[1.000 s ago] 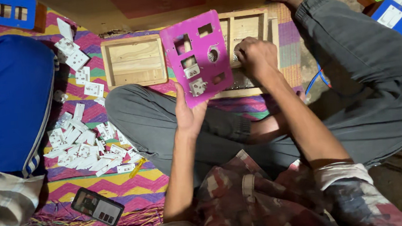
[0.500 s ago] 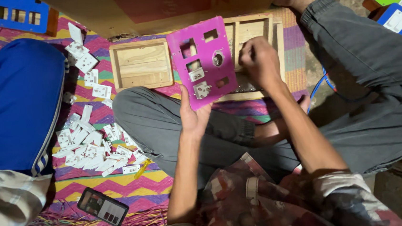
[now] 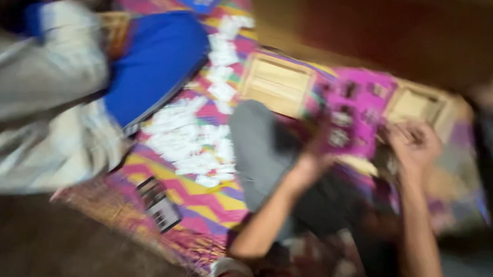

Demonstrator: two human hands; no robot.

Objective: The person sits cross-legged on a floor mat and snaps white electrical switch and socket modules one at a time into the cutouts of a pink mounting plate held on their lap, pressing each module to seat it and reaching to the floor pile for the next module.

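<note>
The view is heavily blurred. My left hand holds a pink plastic board with several cut-out slots, gripping its lower left edge. My right hand is curled by the board's lower right edge; whether it holds a small piece is too blurred to tell. A pile of small white pieces lies on the mat to the left of my grey-trousered knee.
Two shallow wooden trays lie beyond the board on a zigzag-patterned mat. A dark phone rests near the mat's fringe. Another person in blue trousers sits at left. A brown cardboard box stands behind.
The camera has swung left and tilted, blurring everything. The board and both hands now sit at the right of the view. My hands keep their places on the board.
</note>
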